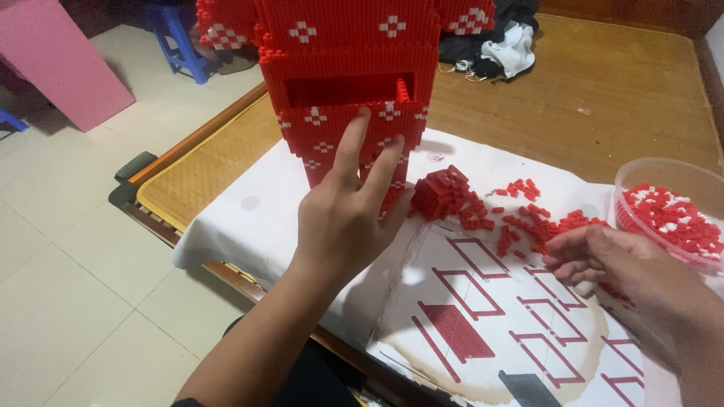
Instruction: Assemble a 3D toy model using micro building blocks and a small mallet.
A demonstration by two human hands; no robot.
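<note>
A tall red small-brick model (347, 71) with white flower patterns stands on a white cloth (249, 218). My left hand (347, 215) rests against its lower front, fingers spread and pointing up, holding nothing. My right hand (615, 264) lies on the printed instruction sheet (490, 316), fingers curled over loose red bricks (528, 218); whether it grips one is hidden. A small red brick sub-assembly (441, 192) sits beside the model's base.
A clear plastic bowl (664, 177) of red and white bricks stands at the right. The cloth lies on a woven mat over a low wooden platform (219, 154). Dark and white clothes (498, 41) lie behind; a blue stool (177, 38) and pink board (53, 60) stand on the tiled floor.
</note>
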